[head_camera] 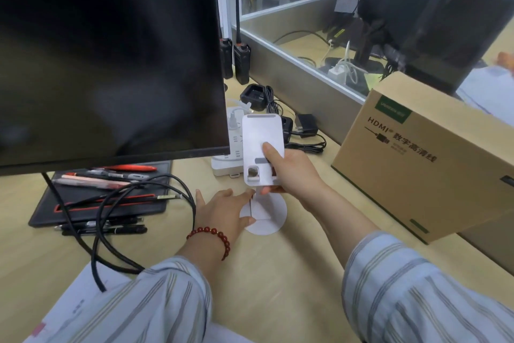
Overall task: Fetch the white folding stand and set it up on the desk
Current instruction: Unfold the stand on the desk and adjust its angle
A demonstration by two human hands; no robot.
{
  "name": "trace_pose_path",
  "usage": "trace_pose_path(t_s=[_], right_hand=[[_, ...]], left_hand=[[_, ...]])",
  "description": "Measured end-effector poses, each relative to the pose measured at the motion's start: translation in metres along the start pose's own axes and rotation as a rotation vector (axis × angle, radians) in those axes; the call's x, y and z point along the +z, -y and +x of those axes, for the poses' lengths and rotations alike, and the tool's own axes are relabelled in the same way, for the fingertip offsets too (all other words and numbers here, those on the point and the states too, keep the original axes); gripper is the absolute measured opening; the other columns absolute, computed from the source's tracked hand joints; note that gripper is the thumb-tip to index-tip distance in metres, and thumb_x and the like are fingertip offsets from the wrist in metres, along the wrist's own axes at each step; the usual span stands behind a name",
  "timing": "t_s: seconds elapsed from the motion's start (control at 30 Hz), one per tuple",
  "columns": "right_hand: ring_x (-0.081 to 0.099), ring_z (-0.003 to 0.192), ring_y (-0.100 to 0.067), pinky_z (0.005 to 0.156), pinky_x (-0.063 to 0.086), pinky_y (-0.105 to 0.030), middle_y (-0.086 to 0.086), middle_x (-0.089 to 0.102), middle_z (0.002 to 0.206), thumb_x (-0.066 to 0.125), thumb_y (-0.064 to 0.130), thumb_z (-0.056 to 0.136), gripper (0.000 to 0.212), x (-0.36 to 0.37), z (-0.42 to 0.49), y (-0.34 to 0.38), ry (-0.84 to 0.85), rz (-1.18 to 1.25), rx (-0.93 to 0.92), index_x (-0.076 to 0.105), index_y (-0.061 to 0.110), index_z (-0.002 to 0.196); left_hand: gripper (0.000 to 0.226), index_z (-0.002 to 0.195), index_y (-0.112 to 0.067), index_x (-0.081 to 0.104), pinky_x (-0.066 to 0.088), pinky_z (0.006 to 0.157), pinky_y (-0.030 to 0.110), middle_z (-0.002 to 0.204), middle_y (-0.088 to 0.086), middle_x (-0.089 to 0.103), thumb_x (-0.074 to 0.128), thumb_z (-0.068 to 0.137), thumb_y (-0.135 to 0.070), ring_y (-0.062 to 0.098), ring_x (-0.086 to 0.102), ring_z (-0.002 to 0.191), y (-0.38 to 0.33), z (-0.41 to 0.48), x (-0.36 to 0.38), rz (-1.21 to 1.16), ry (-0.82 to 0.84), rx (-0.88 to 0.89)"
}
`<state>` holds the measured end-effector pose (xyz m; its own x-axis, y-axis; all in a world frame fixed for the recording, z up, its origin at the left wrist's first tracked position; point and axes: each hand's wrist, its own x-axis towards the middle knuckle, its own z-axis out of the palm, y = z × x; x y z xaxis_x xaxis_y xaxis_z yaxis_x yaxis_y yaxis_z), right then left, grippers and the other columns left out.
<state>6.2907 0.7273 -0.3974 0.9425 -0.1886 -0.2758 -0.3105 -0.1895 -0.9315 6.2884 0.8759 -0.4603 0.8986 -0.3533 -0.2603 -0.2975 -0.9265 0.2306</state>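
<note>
Nearest the camera, two striped sleeves reach over the pale wooden desk (278, 273). The left hand (222, 212), fingers spread flat, presses on the round base of the white folding stand (262, 148), which sits on the desk just right of the monitor (111, 50). The right hand (289, 173) is closed around the raised top plate, thumb on its face. Judged status: stand fetched, placed and unfolded; only final angle adjustment and release appear outstanding. Beyond lie a power strip (225, 164), a radio charger cradle, two handheld radios (235, 60), a cardboard box (425, 159) to the right and a glass partition (306, 23) behind.
</note>
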Motion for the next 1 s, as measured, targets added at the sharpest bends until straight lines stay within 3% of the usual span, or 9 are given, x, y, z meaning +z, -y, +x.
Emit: trace_pose_path(t_s=[0.07,0.2,0.4,0.57,0.67,0.77,0.87,0.9,1.0], right_hand=[[0.071,0.075,-0.039,0.079,0.057,-0.054,-0.017,0.075,0.089,0.049,0.049,0.088,0.043,0.001,-0.004,-0.002,-0.017,-0.021,-0.018,0.069,0.011,0.085],[0.071,0.068,-0.032,0.077,0.056,-0.054,-0.014,0.076,0.080,0.051,0.049,0.086,0.043,0.005,-0.013,-0.015,-0.044,-0.010,-0.047,0.068,0.011,0.082],[0.066,0.068,-0.018,0.070,0.053,-0.033,-0.003,0.073,0.078,0.051,0.045,0.090,0.035,0.008,-0.024,-0.023,-0.091,-0.019,-0.059,0.066,0.015,0.078],[0.072,0.076,-0.033,0.078,0.058,-0.050,-0.014,0.076,0.085,0.051,0.049,0.086,0.044,0.006,-0.009,-0.010,-0.038,-0.008,-0.011,0.069,0.009,0.089],[0.071,0.078,-0.034,0.077,0.059,-0.050,-0.014,0.074,0.095,0.053,0.045,0.087,0.041,0.003,0.003,0.000,-0.020,0.031,0.051,0.069,0.008,0.093],[0.068,0.069,-0.032,0.074,0.060,-0.047,-0.014,0.072,0.092,0.054,0.036,0.091,0.028,0.002,0.009,0.003,-0.002,0.071,0.068,0.067,0.013,0.082],[0.070,0.079,-0.040,0.079,0.057,-0.054,-0.019,0.073,0.091,0.056,0.040,0.088,0.035,0.001,0.010,0.000,-0.031,0.048,0.017,0.070,0.009,0.081],[0.069,0.081,-0.040,0.079,0.057,-0.052,-0.019,0.074,0.091,0.056,0.041,0.088,0.037,0.001,0.009,-0.004,-0.035,0.036,-0.015,0.070,0.008,0.082],[0.066,0.074,-0.021,0.064,0.057,-0.025,-0.006,0.070,0.083,0.053,0.039,0.092,0.038,0.001,-0.001,-0.012,-0.039,0.045,-0.105,0.070,0.006,0.084]], left_hand=[[0.053,0.137,-0.048,0.029,-0.003,0.114,0.056,0.143,-0.005,0.046,0.047,0.088,-0.044,0.009,0.023,0.141,-0.001,0.000,-0.002,-0.008,-0.002,0.004],[0.041,0.126,-0.047,0.045,-0.005,0.112,0.058,0.135,-0.016,0.052,0.047,0.085,-0.047,0.007,0.029,0.137,0.002,0.004,0.003,-0.021,-0.015,0.006],[0.040,0.126,-0.045,0.047,-0.005,0.112,0.057,0.134,-0.022,0.052,0.046,0.086,-0.048,0.006,0.028,0.138,0.001,0.003,0.002,-0.021,-0.017,0.006],[0.047,0.133,-0.046,0.037,-0.004,0.113,0.056,0.141,-0.012,0.048,0.047,0.087,-0.046,0.008,0.025,0.140,0.000,0.001,0.000,-0.006,-0.009,0.001],[0.057,0.139,-0.048,0.025,-0.003,0.114,0.056,0.144,-0.003,0.044,0.048,0.087,-0.047,0.008,0.023,0.142,0.001,0.001,0.000,0.025,0.003,-0.002],[0.062,0.142,-0.048,0.018,-0.002,0.115,0.056,0.146,0.000,0.042,0.047,0.087,-0.049,0.009,0.021,0.142,0.002,0.002,0.002,0.033,0.012,-0.001],[0.061,0.141,-0.048,0.020,-0.002,0.115,0.056,0.146,-0.001,0.043,0.047,0.086,-0.050,0.008,0.021,0.142,0.003,0.003,0.002,0.029,0.012,0.004],[0.061,0.141,-0.047,0.021,-0.003,0.115,0.055,0.146,-0.001,0.042,0.048,0.087,-0.050,0.008,0.021,0.142,0.003,0.003,0.002,0.028,0.012,0.002],[0.055,0.138,-0.046,0.029,-0.004,0.114,0.055,0.144,-0.003,0.044,0.049,0.087,-0.048,0.009,0.023,0.141,0.003,0.002,0.002,0.012,-0.010,0.012]])
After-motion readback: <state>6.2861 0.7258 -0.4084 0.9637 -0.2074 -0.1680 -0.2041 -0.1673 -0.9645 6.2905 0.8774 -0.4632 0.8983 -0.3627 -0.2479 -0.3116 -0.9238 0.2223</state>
